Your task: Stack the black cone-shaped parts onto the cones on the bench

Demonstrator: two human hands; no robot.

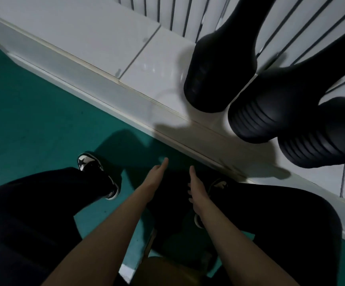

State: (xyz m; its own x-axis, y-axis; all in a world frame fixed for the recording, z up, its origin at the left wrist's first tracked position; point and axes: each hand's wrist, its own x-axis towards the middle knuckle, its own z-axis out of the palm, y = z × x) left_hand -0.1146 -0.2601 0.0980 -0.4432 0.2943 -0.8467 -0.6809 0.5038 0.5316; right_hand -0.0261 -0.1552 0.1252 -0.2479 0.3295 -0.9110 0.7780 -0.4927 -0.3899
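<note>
Black cones on the white bench — matte, ribbed, wide-based.

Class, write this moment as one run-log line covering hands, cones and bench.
left hand: open, lowered | right hand: open, lowered | between hands: too dark to tell | cones: three black stacks on bench

Looks like a small factory or workshop floor: green painted floor running up to a white bench faced with large glazed tiles, joint lines showing. Three tall stacks of identical black cones stand close together on the bench, and the nested ribbed rims on the two nearer stacks suggest batch-made parts kept in quantity. Behind them is a white wall panel with narrow dark vertical slots. Light is dim, and the surfaces are plain and hard.
</note>
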